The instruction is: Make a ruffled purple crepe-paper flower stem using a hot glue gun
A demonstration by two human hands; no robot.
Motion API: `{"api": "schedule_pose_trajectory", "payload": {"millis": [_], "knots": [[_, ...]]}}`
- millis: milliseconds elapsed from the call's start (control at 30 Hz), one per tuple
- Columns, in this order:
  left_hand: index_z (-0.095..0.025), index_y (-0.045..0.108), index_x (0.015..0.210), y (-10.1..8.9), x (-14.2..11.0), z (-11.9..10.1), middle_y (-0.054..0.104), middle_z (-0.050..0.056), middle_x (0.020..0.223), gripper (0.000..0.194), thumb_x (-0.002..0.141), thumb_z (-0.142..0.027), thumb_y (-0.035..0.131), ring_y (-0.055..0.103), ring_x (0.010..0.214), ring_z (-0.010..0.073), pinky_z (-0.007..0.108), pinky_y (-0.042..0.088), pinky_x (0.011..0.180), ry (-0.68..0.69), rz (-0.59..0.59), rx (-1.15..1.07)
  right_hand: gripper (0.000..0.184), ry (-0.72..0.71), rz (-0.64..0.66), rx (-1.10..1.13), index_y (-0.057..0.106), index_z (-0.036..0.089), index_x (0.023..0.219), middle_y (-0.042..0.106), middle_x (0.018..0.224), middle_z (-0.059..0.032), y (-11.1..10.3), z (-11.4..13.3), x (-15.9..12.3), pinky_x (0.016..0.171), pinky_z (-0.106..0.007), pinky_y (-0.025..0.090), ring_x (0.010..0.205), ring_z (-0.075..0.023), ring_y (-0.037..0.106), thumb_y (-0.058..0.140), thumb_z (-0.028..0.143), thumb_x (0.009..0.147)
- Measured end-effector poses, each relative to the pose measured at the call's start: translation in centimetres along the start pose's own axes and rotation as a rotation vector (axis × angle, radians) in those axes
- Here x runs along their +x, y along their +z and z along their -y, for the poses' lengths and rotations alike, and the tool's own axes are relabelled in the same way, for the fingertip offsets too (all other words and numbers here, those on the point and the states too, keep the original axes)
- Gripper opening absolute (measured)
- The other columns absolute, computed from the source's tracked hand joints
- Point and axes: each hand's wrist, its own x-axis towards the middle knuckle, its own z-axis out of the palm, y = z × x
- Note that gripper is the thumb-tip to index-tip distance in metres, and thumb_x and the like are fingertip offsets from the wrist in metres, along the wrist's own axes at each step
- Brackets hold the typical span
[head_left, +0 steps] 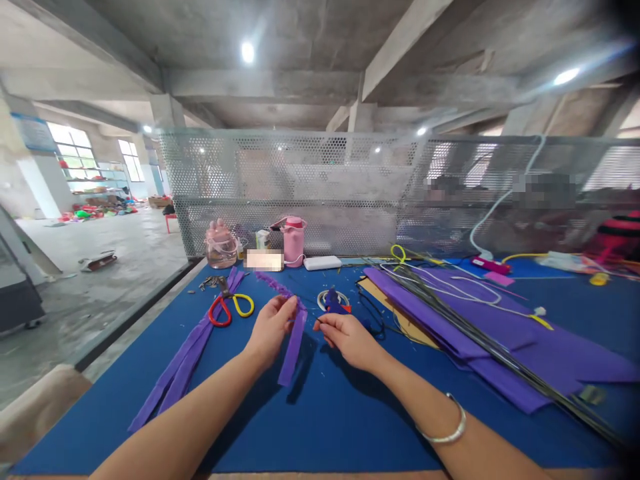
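My left hand (273, 327) is closed in a pinch on a purple fabric strip (294, 350). Its flat end hangs down below the fingers, and a crinkled, gathered stretch runs away to the upper left. Just right of it, the fingertips of my right hand (345, 339) are pressed together; a thin dark bit shows at them, too small to name. Beyond the hands, a blue glue gun (334, 302) lies over a pale ring-shaped roll. Scissors (225, 305) with one red and one yellow handle rest on long purple strips (175, 373) to the left.
Purple sheets (500, 333) are stacked at the right under a bundle of dark wires (490, 350) and a white cable. Along the back stand a pink flask (293, 241), a clear jug (221, 248) and a white box (323, 263). A perforated metal screen (320, 173) rises behind the blue table (280, 433).
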Motion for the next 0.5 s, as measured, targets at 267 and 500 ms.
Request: {"api": "schedule_pose_trajectory", "payload": {"millis": [267,500], "knots": [[-0.017,0.052,0.069,0.0,-1.4,0.2,0.054,-0.005,0.057,0.034,0.060,-0.041,0.075,0.052,0.052,0.0083,0.020,0.043,0.053,-0.107,-0.032,-0.101,0.038,-0.303,-0.336,-0.359,0.054,0.016,0.115,0.059,0.113,-0.0167,2.2,0.3,-0.8,0.087,-0.046,0.045,0.103,-0.0301,0.054,0.061,0.027,0.080],[-0.015,0.057,0.070,-0.2,-1.9,0.1,0.056,-0.003,0.062,0.017,0.064,-0.027,0.067,0.053,0.061,0.0092,0.020,0.046,0.060,-0.079,0.038,-0.112,0.011,-0.587,-0.506,-0.411,0.059,0.021,0.080,0.060,0.078,-0.0060,2.6,1.4,-1.0,0.069,-0.035,0.046,0.074,-0.0203,0.054,0.053,0.016,0.087]]}}
